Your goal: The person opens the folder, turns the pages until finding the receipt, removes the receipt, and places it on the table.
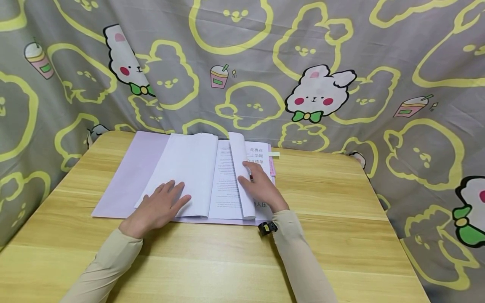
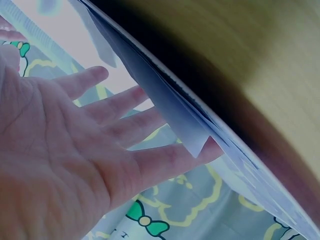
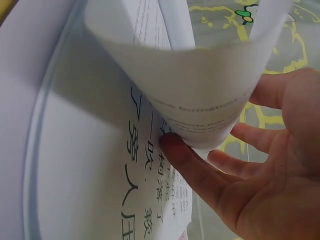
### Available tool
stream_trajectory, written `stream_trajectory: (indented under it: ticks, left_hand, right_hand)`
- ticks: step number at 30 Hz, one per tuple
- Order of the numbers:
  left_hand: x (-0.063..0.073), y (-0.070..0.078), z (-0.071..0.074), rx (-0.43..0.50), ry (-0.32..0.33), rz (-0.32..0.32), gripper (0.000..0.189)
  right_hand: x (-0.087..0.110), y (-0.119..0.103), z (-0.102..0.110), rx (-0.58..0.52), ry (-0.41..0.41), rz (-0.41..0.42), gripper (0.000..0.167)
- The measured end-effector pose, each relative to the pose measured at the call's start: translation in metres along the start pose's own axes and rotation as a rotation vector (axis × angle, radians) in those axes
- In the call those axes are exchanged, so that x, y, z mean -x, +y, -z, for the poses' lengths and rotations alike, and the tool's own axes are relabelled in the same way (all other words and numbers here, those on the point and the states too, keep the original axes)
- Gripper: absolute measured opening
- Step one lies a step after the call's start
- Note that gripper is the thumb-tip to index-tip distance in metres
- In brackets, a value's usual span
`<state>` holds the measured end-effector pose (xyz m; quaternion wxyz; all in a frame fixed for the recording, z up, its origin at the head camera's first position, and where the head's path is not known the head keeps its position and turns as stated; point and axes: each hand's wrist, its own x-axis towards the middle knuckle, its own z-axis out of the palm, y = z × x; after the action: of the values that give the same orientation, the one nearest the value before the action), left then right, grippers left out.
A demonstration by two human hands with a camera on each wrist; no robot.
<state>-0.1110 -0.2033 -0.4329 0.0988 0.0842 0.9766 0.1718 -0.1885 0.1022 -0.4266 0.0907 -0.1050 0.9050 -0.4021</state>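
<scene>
Beige-sleeved, the right hand (image 1: pixel 265 188) sets loosely extended fingers against a curling page (image 1: pixel 237 155), at 3 o'clock on an open document folder (image 1: pixel 123 183), seemingly so that the sheet stands clear of those beneath. At 8 o'clock, the left hand (image 1: pixel 157 208) spreads its fingers, gripping nothing, over the near edge of the left-hand leaves (image 1: pixel 191 160), a placement that likely keeps them from springing back. Paper tabs (image 1: pixel 275 154) jut out at 2 o'clock, probably marking sections. The lilac folder lies flat on a wooden worktop (image 1: pixel 341 210), which supports both spreads; a cartoon-print curtain (image 1: pixel 170 21) hangs at 12 o'clock.
</scene>
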Motion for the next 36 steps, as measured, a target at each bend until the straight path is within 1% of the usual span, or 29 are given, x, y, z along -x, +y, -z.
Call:
stream_trajectory:
  ticks: [12,22,29,36]
  left_hand:
    - [0.0,0.0,0.001,0.003,0.0,-0.004,0.082]
    - [0.001,0.0,0.001,0.006,0.001,-0.004,0.082]
    - [0.001,0.0,0.002,0.007,-0.004,-0.008,0.082]
    - [0.001,0.0,0.002,0.012,-0.008,-0.01,0.082]
  right_hand:
    - [0.002,-0.002,-0.007,-0.006,-0.034,0.053,0.061]
    - [0.002,-0.003,-0.013,0.011,-0.035,0.08,0.061]
    - [0.004,-0.007,-0.016,0.0,-0.047,0.095,0.06]
    - [0.003,-0.008,-0.021,0.033,-0.069,0.117,0.061]
